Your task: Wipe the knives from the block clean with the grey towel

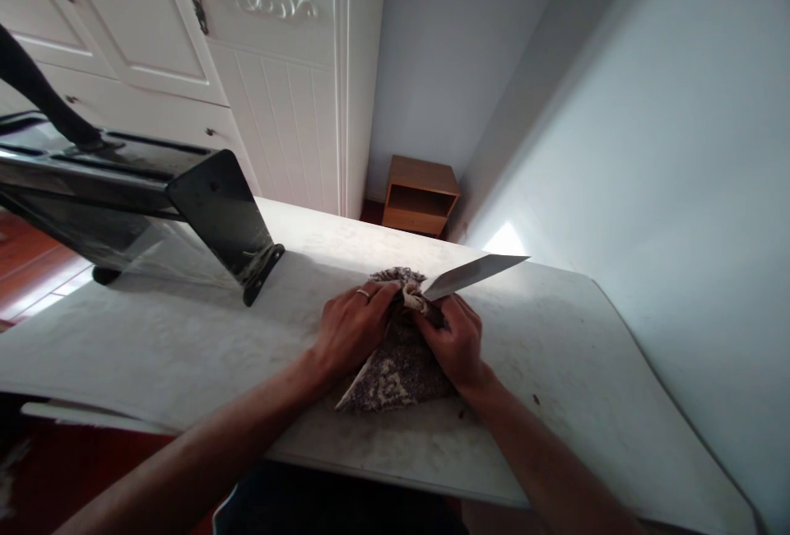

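Observation:
A knife (472,275) is held above the table, its bare blade pointing to the right and slightly away from me. My right hand (453,337) is closed round its dark handle, with the fingers hiding part of it. A brown and cream patterned cloth (395,370) hangs and bunches beneath both hands, one folded edge pressed up against the handle near the blade. My left hand (358,317), with a ring on one finger, grips the bunched cloth. Where the cloth meets the handle, the fingers partly cover it.
A black knife rack (210,206) with clear sides stands at the left of the white table (531,370), a black handle (49,90) sticking up from it. Small dark crumbs lie on the right. Beyond are a white cabinet (277,107), a wooden nightstand (423,177) and a wall (648,148).

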### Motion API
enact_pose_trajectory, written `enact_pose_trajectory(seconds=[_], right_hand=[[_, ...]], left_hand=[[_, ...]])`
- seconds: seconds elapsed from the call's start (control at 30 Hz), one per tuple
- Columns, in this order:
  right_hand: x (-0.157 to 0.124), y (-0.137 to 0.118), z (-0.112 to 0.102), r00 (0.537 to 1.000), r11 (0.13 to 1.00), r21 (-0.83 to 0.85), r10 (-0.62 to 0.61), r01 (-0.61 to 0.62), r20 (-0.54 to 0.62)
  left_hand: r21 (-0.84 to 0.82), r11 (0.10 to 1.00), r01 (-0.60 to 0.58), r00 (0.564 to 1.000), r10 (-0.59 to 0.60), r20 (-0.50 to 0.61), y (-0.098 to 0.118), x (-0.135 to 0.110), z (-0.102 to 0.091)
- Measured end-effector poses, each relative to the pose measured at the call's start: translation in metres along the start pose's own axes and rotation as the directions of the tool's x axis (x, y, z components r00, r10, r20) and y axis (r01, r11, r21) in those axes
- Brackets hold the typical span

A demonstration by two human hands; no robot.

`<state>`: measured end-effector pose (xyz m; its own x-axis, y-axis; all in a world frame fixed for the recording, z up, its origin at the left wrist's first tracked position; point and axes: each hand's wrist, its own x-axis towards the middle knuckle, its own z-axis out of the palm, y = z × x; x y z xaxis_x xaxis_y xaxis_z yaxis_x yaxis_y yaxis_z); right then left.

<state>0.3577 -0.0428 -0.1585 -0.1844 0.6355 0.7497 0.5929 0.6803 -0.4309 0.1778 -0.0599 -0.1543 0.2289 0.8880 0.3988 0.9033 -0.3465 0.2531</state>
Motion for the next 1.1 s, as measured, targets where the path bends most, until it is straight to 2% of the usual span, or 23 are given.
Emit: enact_pose_trajectory(seconds=[0.17,0.4,0.53,0.77,0.97,1.1], right_hand=[[-0.003,-0.002,0.006,0.981,0.987,-0.048,0.147,-0.155,-0.13],[-0.005,-0.002,0.006,0.979,0.994,-0.068,0.074,-0.089,-0.192],[-0.006,-0.003,0.005,0.98,0.996,-0.072,0.046,-0.06,-0.193],[-0.005,-0.009,0.001,0.979,0.999,-0.013,-0.049,0.047,-0.197],[-0.005,-0.008,-0.001,0.975,0.997,0.043,0.071,-0.063,-0.212],[-0.006,-0.006,0.0,0.972,0.982,0.125,0.162,-0.142,-0.171]], left_hand=[[-0.023,1.0,-0.007,0.999,0.006,-0.041,0.001,0.0,0.005],[-0.056,0.997,-0.044,0.99,0.036,-0.137,0.005,0.001,0.008],[-0.078,0.996,0.031,0.995,-0.039,-0.093,0.008,0.0,0.007],[-0.069,0.988,0.136,0.989,-0.133,0.058,0.005,0.004,0.0],[-0.044,0.978,0.202,0.973,-0.195,0.126,-0.004,0.009,-0.002],[-0.074,0.972,0.222,0.971,-0.213,0.111,-0.008,0.011,0.0]])
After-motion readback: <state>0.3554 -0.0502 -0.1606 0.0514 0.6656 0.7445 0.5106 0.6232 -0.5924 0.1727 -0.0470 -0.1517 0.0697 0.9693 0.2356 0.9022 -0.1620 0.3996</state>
